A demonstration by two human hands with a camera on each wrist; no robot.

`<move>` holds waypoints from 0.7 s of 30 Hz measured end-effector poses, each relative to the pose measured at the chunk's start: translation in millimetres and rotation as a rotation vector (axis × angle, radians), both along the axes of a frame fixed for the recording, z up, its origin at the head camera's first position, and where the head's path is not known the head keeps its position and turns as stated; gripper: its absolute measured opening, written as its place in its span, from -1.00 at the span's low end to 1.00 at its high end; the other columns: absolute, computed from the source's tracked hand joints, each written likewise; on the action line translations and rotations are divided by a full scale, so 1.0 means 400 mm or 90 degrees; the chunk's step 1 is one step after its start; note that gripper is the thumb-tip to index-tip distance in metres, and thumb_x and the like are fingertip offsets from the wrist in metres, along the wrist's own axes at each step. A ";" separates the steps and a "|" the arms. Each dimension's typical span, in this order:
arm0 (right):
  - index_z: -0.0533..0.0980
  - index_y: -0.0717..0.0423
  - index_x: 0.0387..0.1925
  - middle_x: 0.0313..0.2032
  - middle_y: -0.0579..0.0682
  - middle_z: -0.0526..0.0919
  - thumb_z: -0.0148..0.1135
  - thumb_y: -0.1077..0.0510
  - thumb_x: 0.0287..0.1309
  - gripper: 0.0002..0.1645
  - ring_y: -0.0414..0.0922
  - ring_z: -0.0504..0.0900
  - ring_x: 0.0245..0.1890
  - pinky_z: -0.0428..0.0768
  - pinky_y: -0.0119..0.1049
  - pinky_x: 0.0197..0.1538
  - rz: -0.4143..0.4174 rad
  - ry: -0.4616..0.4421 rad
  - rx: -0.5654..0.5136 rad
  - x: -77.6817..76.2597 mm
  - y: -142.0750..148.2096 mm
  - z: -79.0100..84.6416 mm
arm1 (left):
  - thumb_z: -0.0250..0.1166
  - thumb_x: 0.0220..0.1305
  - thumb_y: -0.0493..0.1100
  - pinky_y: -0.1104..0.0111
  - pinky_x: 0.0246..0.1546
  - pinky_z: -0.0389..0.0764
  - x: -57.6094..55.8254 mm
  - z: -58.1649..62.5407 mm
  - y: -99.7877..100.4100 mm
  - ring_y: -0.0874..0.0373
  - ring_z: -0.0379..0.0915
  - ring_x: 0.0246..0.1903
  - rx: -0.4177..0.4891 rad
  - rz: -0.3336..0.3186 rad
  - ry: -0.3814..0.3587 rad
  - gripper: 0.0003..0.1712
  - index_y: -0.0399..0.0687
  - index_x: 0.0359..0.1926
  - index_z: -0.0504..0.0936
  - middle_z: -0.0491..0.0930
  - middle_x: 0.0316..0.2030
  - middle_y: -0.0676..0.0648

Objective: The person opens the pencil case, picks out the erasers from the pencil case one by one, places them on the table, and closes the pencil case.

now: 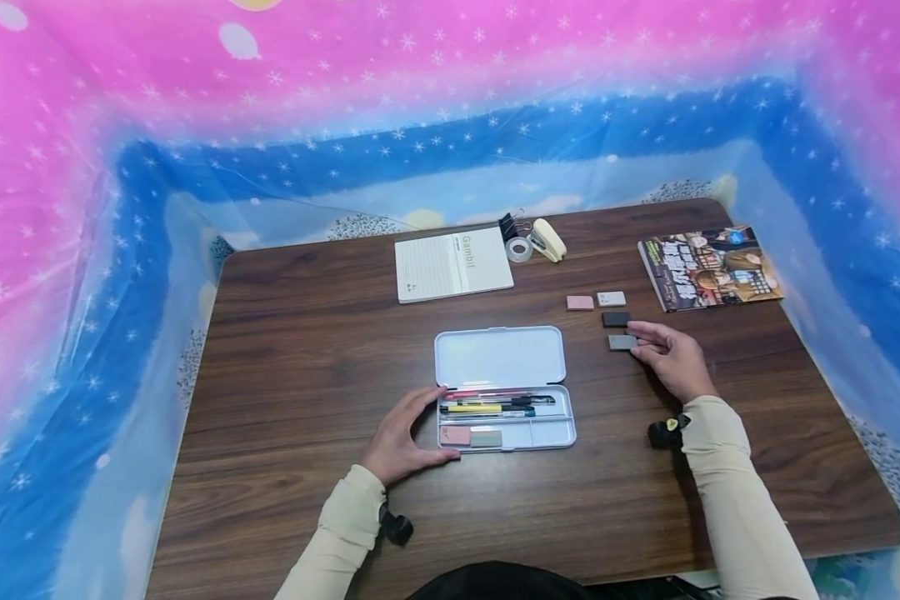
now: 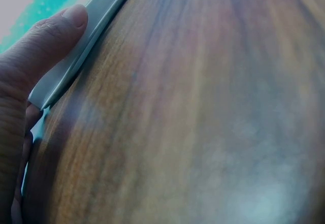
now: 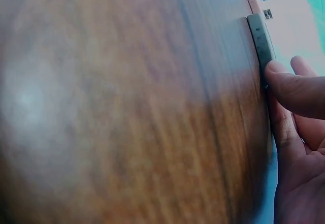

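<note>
A white pencil case (image 1: pixel 499 358) lies with its lid folded back. Pens (image 1: pixel 487 408) fill its upper compartment; a pink eraser (image 1: pixel 454 436) and a grey-green eraser (image 1: pixel 486 438) sit side by side in the lower left one. My left hand (image 1: pixel 399 442) grips the case's left end, thumb at the front edge, fingers toward the hinge. In the left wrist view the thumb (image 2: pixel 61 28) presses the case wall (image 2: pixel 84 46). To the right, my right hand (image 1: pixel 673 362) pinches the end of a grey eraser (image 1: pixel 621 342), just in front of a black eraser (image 1: pixel 615 319).
Behind these are a second pink eraser (image 1: pixel 580 303) and a white eraser (image 1: pixel 611 298). Farther back lie a notebook (image 1: pixel 453 265), a tape roll (image 1: pixel 519 249), black binder clips (image 1: pixel 508 227) and a cream stapler (image 1: pixel 549 240). A comic-style book (image 1: pixel 712 268) lies at the right.
</note>
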State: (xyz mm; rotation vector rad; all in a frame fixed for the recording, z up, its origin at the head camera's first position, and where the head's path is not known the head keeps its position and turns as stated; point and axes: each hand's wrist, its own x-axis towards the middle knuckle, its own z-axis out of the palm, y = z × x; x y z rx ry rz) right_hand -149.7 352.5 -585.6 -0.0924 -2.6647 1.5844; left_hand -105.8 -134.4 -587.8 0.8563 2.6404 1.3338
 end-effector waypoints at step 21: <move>0.62 0.33 0.19 0.14 0.27 0.70 0.39 0.36 0.31 -0.58 -0.10 0.74 0.06 0.67 -0.41 0.10 0.154 -0.002 -0.177 0.063 -0.257 0.120 | 0.77 -0.08 0.03 -0.04 0.35 0.50 -0.003 0.002 -0.004 -0.04 0.44 0.35 -0.012 -0.007 0.012 0.17 0.01 0.54 0.40 0.47 0.38 -0.13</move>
